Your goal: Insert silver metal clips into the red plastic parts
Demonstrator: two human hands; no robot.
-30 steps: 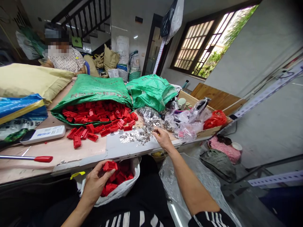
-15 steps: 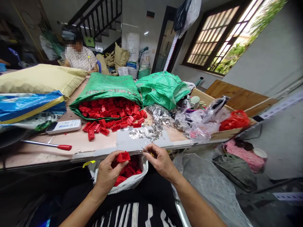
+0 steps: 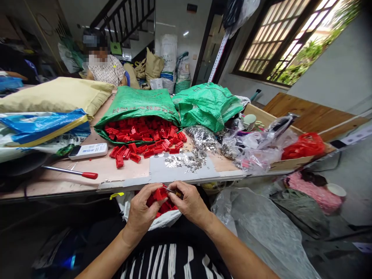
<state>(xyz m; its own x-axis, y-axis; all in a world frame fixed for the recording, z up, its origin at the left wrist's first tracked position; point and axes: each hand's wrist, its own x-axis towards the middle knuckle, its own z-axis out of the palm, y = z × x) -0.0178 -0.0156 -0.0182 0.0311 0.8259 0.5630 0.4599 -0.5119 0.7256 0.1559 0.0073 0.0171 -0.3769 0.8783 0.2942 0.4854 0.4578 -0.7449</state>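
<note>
Red plastic blocks (image 3: 158, 194) fill a green sack (image 3: 136, 102) up top and a white bag (image 3: 171, 219) below; the left hand (image 3: 143, 207) holds one, the right hand (image 3: 188, 203) pinches a metal bit (image 3: 174, 191).

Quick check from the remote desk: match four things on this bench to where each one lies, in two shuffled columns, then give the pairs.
Things:
1. Red plastic pieces
2. Silver metal pieces
3. Red-handled screwdriver
4. White remote control

Places:
A. On bare wood, below the remote
B. On the grey board
C. Beside the blue-and-white bag
D. Spilling from the green woven sack

Pairs: 1-D, 2-B, 3-A, 4-C
</note>
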